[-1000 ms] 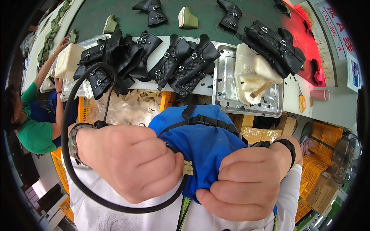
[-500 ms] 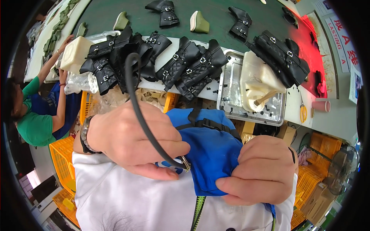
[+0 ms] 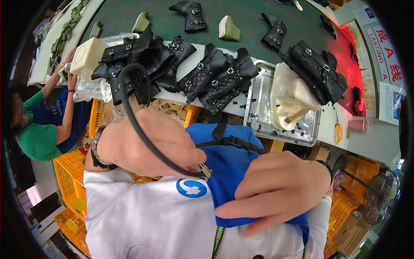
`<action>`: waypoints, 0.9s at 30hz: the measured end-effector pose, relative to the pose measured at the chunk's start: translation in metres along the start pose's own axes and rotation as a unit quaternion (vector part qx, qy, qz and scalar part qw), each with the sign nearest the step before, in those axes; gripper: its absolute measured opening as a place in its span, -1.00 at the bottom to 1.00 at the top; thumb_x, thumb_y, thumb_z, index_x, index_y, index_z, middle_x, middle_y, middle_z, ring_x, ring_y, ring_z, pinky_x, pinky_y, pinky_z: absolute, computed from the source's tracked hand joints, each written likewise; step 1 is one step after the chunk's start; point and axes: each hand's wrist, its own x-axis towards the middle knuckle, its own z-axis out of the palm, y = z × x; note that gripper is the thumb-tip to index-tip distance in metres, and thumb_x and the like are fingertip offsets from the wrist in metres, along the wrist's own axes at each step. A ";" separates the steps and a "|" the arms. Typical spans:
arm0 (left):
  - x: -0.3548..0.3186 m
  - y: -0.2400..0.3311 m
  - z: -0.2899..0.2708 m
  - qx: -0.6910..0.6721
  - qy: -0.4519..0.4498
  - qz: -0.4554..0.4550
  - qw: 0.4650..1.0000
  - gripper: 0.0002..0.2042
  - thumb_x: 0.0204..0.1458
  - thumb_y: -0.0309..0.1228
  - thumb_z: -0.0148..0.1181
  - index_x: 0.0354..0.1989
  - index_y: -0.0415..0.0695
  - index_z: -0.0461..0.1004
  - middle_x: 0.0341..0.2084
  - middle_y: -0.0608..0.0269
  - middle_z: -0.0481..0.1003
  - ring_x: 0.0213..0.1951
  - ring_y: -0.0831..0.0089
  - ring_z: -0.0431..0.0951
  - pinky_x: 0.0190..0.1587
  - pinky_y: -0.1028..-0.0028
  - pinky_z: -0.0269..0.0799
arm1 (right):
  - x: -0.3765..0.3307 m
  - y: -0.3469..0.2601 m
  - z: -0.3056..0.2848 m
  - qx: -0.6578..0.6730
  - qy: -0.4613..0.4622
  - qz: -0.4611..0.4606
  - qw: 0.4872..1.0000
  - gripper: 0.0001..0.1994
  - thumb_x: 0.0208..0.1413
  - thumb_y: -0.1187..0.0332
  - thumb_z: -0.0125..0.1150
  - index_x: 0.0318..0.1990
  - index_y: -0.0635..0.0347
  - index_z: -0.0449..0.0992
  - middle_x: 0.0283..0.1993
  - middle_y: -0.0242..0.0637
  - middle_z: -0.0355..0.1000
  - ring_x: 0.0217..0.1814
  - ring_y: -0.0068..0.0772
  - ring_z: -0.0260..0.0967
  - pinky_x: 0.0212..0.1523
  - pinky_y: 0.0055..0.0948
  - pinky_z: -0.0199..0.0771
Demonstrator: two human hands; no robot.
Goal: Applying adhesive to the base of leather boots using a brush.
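Observation:
Beneath my hands is a blue cloth apron, over the white jacket I wear. My left hand is closed, pinching a metal clip at the apron's edge. From that clip a thick black cord loops up and across my left hand. How far the clip grips the cloth, I cannot tell. My right hand lies over the apron's corner with its fingers stretched out to the left, their tips slightly blurred. A black buckled strap crosses the apron beyond both hands.
Black buckled boots lie heaped along the bench. At right, a metal tray holds a white container with a brush. Orange-handled scissors lie beside it. At left works a person in green. Orange crates stand low.
My right hand has loosened from a closed grip on the apron cloth and its fingers now reach left. The cord's loop has swung left. The jacket's blue emblem has come into fuller view.

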 end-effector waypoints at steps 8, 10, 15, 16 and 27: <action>-0.017 -0.063 0.021 -0.438 -0.049 -0.376 0.815 -0.70 0.09 -0.27 0.03 -0.27 -0.33 0.48 -0.38 0.09 0.52 -0.33 0.37 0.54 -0.28 0.47 0.43 | 0.000 0.085 -0.002 -0.010 0.235 0.224 0.946 -0.84 -0.01 0.47 0.12 -0.26 0.29 0.49 -0.39 -0.25 0.43 -0.38 -0.45 0.41 -0.35 -0.52 0.41; -0.025 -0.068 0.042 -0.484 -0.036 -0.371 0.792 -0.65 0.15 -0.23 -0.05 -0.10 -0.30 0.43 -0.41 0.23 0.50 -0.39 0.54 0.49 -0.26 0.56 0.42 | 0.000 0.100 0.005 -0.128 0.228 0.167 0.951 -0.83 -0.04 0.50 0.13 -0.25 0.27 0.49 -0.42 -0.24 0.40 -0.45 -0.32 0.39 -0.42 -0.48 0.40; -0.031 -0.069 0.054 -0.651 0.036 -0.412 0.637 -0.62 0.15 -0.22 -0.05 -0.09 -0.35 0.39 -0.44 0.20 0.51 -0.39 0.51 0.51 -0.26 0.57 0.43 | 0.009 0.112 0.011 -0.207 0.190 0.064 0.958 -0.62 -0.17 0.41 0.26 -0.09 0.12 0.46 -0.16 -0.25 0.36 -0.11 -0.20 0.30 -0.10 -0.32 0.29; -0.037 -0.069 0.054 -0.664 0.038 -0.411 0.623 -0.63 0.15 -0.22 -0.05 -0.13 -0.34 0.40 -0.44 0.19 0.51 -0.39 0.51 0.52 -0.26 0.57 0.43 | 0.013 0.117 0.015 -0.206 0.184 0.060 0.959 -0.62 -0.17 0.41 0.26 -0.09 0.12 0.46 -0.16 -0.25 0.36 -0.11 -0.20 0.30 -0.10 -0.32 0.29; 0.002 -0.070 -0.072 0.015 -0.092 -0.389 0.917 -0.74 0.00 -0.30 0.12 -0.28 -0.27 0.51 -0.43 0.17 0.54 -0.43 0.45 0.53 -0.35 0.50 0.43 | 0.039 0.145 0.043 -0.147 -0.037 0.018 0.988 -0.74 -0.17 0.31 0.25 -0.26 0.15 0.51 -0.46 -0.27 0.42 -0.40 -0.20 0.34 -0.32 -0.30 0.32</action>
